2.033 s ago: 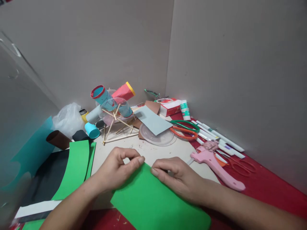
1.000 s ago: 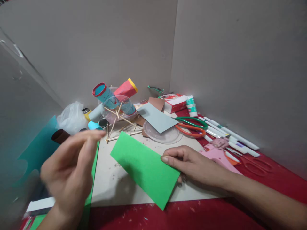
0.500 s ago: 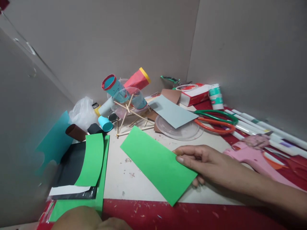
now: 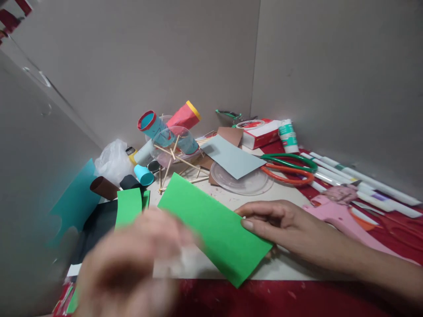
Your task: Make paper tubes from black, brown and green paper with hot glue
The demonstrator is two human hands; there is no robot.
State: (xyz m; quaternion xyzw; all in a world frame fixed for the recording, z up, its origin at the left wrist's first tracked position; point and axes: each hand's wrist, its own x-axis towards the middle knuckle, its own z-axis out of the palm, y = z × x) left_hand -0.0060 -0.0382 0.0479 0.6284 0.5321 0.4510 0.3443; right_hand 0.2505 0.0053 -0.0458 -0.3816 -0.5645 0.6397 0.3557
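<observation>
A rectangular piece of green paper (image 4: pixel 211 229) is tilted above the white work sheet (image 4: pixel 297 264). My right hand (image 4: pixel 274 224) pinches it at its right edge, thumb on top and fingers beneath. In front, at the lower left, my left hand (image 4: pixel 132 264) is smeared by motion, so its fingers cannot be read. It hangs near the left edge of the green paper and hides part of a green strip (image 4: pixel 128 204) and some black paper (image 4: pixel 99 224).
A stick frame (image 4: pixel 172 154) bears blue and red paper tubes. Grey-blue card (image 4: pixel 233 154) rests on a clear plastic lid (image 4: pixel 257 185). At right lie a pink glue gun (image 4: pixel 343 215), green and orange rings (image 4: pixel 291 163) and white paper rolls (image 4: pixel 363 176). Grey walls (image 4: pixel 148 53) enclose the back and left.
My left hand has risen from the bottom edge towards the green paper and now covers part of the pile at left. My right hand still grips the paper. The view has shifted slightly.
</observation>
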